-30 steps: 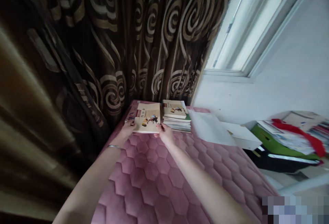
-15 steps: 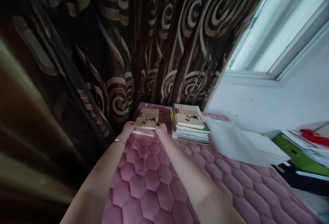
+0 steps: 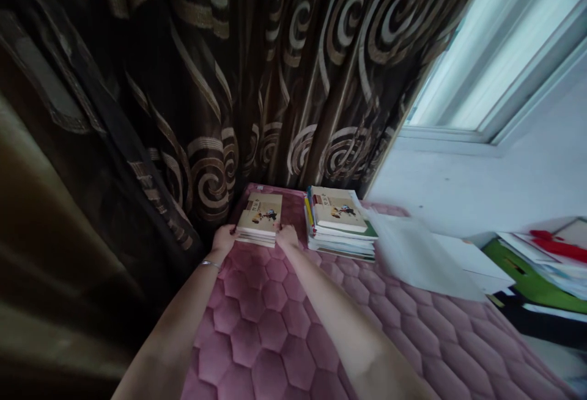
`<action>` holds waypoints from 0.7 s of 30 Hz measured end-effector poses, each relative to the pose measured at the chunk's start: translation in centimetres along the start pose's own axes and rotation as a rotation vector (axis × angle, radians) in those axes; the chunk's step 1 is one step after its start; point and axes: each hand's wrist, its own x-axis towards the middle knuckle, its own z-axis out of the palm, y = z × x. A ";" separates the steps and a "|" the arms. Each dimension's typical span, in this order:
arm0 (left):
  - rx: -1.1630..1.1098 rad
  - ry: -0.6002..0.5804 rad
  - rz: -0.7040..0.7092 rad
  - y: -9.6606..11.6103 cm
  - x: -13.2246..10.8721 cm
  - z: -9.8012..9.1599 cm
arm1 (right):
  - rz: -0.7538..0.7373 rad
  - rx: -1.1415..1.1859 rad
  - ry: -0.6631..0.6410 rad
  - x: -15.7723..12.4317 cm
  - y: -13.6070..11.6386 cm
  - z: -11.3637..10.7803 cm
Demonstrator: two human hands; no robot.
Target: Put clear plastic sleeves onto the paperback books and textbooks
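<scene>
A small stack of thin books with a cream cover (image 3: 260, 216) lies at the far end of a pink quilted mattress (image 3: 284, 326), close to the curtain. My left hand (image 3: 224, 238) grips the stack's near left corner, a bracelet on that wrist. My right hand (image 3: 287, 236) holds the near right corner, fingers curled against the edge. Just to the right stands a taller pile of books (image 3: 338, 222) with a similar cover on top; neither hand touches it.
A dark curtain with swirl patterns (image 3: 257, 82) hangs behind and to the left. A white sheet or folder (image 3: 413, 253) lies right of the tall pile. Further right are a white box (image 3: 477, 262), a green case (image 3: 536, 277) with papers, and a window (image 3: 499, 63).
The cream-covered book went down from a raised position onto the mattress by the curtain. Both hands stayed on its near corners and slid slightly away. The view shifted left.
</scene>
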 end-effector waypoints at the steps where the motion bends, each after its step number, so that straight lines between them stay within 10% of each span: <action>1: 0.025 0.009 0.004 0.1 0.0 0.0 | -0.015 -0.042 0.009 -0.3 0.1 -0.3; 21: 0.312 0.073 -0.016 0.6 0.0 0.1 | -0.145 -0.333 -0.040 -0.5 1.9 -1.1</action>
